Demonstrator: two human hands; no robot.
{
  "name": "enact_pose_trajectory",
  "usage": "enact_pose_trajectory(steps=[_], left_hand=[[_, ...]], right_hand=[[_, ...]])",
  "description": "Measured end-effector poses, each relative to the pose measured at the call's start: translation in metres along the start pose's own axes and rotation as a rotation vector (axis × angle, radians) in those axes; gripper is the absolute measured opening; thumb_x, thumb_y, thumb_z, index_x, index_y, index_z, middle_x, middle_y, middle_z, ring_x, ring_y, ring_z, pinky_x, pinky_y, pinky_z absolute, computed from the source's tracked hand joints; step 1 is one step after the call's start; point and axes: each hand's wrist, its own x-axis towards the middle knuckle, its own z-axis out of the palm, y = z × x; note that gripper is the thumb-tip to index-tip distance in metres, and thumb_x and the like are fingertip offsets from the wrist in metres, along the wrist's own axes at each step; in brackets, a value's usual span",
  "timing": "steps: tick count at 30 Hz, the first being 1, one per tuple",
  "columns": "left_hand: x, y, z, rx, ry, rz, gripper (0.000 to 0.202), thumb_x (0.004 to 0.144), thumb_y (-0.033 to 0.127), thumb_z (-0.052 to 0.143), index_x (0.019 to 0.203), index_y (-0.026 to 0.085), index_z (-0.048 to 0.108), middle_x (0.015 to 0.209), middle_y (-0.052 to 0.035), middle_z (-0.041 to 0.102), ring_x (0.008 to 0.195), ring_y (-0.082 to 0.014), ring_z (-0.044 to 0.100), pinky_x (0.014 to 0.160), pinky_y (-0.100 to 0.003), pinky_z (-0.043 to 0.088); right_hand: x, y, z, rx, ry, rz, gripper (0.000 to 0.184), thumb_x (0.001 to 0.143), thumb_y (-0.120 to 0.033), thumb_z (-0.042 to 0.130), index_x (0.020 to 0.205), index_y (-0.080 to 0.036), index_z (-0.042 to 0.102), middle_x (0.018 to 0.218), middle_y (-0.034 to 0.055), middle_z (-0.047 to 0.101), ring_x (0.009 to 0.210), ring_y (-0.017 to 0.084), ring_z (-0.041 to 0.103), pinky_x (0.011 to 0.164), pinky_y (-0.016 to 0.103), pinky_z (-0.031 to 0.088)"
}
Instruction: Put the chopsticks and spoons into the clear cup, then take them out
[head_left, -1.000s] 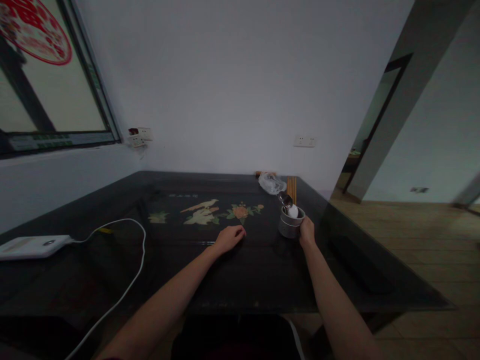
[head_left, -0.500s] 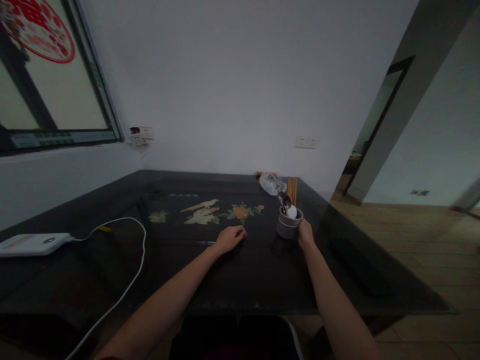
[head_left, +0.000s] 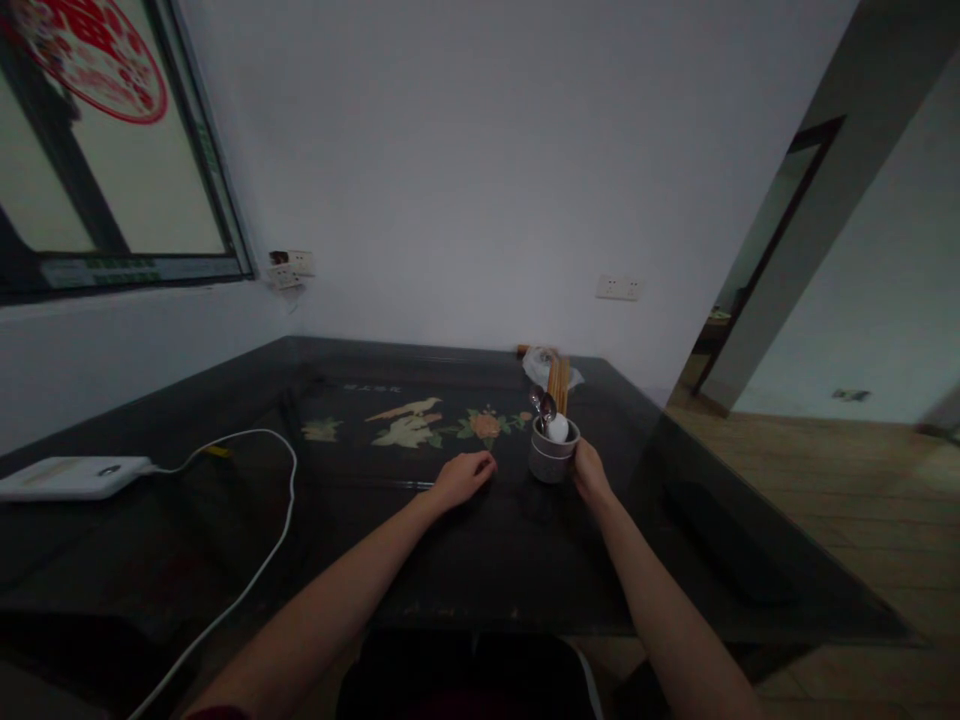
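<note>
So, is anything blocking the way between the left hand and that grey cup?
Nothing visible does: only the dark tabletop shows between the left hand and the grey cup, which the right hand holds from its other side.

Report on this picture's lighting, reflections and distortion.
Head view: dim overall; glossy dark table with faint glints; black object at the right nearly lost against it; mug at the right hand, detail soft; outer edges apparently stretched, as by a wide lens.

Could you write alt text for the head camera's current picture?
A person's right hand grips a gray cup holding chopsticks, spoons and a white rounded object at a dark table. The left hand rests loosely curled nearby. A white device with a cable lies far left.
</note>
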Motion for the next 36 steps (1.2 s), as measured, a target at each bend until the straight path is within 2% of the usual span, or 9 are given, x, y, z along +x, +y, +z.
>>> enact_pose_trajectory(steps=[5, 8, 11, 16, 20, 25, 28, 31, 36], left_hand=[[0.000, 0.001, 0.001, -0.084, 0.062, 0.028, 0.035, 0.091, 0.045, 0.036, 0.097, 0.022, 0.061, 0.092, -0.0026, 0.068, 0.084, -0.0170, 0.061, 0.069, -0.024, 0.044], [0.001, 0.001, 0.004, -0.168, 0.092, 0.079, 0.034, 0.091, 0.045, 0.038, 0.099, 0.020, 0.059, 0.095, -0.0035, 0.067, 0.086, -0.0170, 0.061, 0.076, -0.026, 0.045], [0.002, 0.002, 0.008, -0.252, 0.111, 0.117, 0.036, 0.088, 0.046, 0.045, 0.109, 0.018, 0.056, 0.105, -0.0070, 0.065, 0.095, -0.0186, 0.060, 0.085, -0.029, 0.045], [0.002, 0.006, 0.011, -0.379, 0.154, 0.202, 0.056, 0.079, 0.042, 0.063, 0.125, 0.015, 0.046, 0.126, -0.0127, 0.056, 0.115, -0.0224, 0.052, 0.100, -0.034, 0.039], [0.004, 0.006, 0.012, -0.449, 0.180, 0.186, 0.065, 0.073, 0.038, 0.070, 0.128, 0.015, 0.043, 0.132, -0.0132, 0.052, 0.120, -0.0249, 0.048, 0.103, -0.038, 0.036], [0.007, 0.002, 0.016, -0.593, 0.149, 0.112, 0.077, 0.066, 0.036, 0.076, 0.131, 0.015, 0.041, 0.130, -0.0140, 0.054, 0.120, -0.0271, 0.050, 0.103, -0.041, 0.037], [0.010, -0.002, 0.017, -0.673, 0.125, 0.114, 0.089, 0.058, 0.035, 0.081, 0.134, 0.015, 0.039, 0.132, -0.0148, 0.053, 0.122, -0.0291, 0.049, 0.105, -0.044, 0.035], [0.012, -0.007, 0.016, -0.705, 0.088, 0.135, 0.091, 0.055, 0.034, 0.083, 0.134, 0.015, 0.039, 0.133, -0.0154, 0.051, 0.122, -0.0294, 0.048, 0.106, -0.044, 0.034], [0.014, -0.012, 0.015, -0.767, 0.044, 0.160, 0.089, 0.057, 0.033, 0.082, 0.134, 0.015, 0.040, 0.133, -0.0146, 0.052, 0.121, -0.0284, 0.050, 0.105, -0.043, 0.036]], right_hand=[[-0.010, -0.007, 0.017, 0.133, -0.085, 0.083, 0.035, 0.074, -0.050, 0.048, 0.073, -0.018, 0.062, 0.069, 0.0042, 0.067, 0.066, 0.017, 0.059, 0.058, 0.026, 0.045], [-0.015, -0.011, 0.026, 0.189, -0.132, 0.109, 0.034, 0.074, -0.049, 0.049, 0.077, -0.018, 0.063, 0.077, 0.0065, 0.069, 0.072, 0.019, 0.061, 0.063, 0.029, 0.047], [-0.020, -0.013, 0.033, 0.225, -0.141, 0.135, 0.033, 0.074, -0.047, 0.050, 0.082, -0.017, 0.063, 0.080, 0.0075, 0.069, 0.074, 0.020, 0.061, 0.066, 0.030, 0.048], [-0.029, -0.014, 0.042, 0.158, -0.267, 0.120, 0.034, 0.077, -0.044, 0.046, 0.094, -0.019, 0.060, 0.091, 0.0077, 0.069, 0.081, 0.020, 0.062, 0.069, 0.030, 0.048], [-0.035, -0.017, 0.047, 0.118, -0.356, 0.110, 0.034, 0.078, -0.040, 0.043, 0.100, -0.019, 0.058, 0.095, 0.0080, 0.068, 0.084, 0.020, 0.062, 0.071, 0.029, 0.048], [-0.040, -0.023, 0.050, 0.338, -0.434, 0.216, 0.029, 0.070, -0.030, 0.053, 0.096, -0.020, 0.060, 0.095, 0.0048, 0.068, 0.082, 0.019, 0.061, 0.074, 0.029, 0.047], [-0.040, -0.026, 0.051, 0.426, -0.487, 0.256, 0.031, 0.066, -0.025, 0.057, 0.096, -0.021, 0.063, 0.095, 0.0027, 0.069, 0.085, 0.018, 0.061, 0.076, 0.028, 0.046], [-0.041, -0.027, 0.050, 0.429, -0.502, 0.247, 0.035, 0.066, -0.024, 0.056, 0.100, -0.022, 0.064, 0.101, 0.0024, 0.069, 0.091, 0.019, 0.060, 0.080, 0.029, 0.045], [-0.040, -0.023, 0.047, 0.312, -0.527, 0.240, 0.041, 0.068, -0.021, 0.052, 0.108, -0.025, 0.063, 0.110, 0.0005, 0.067, 0.098, 0.019, 0.060, 0.083, 0.029, 0.045]])
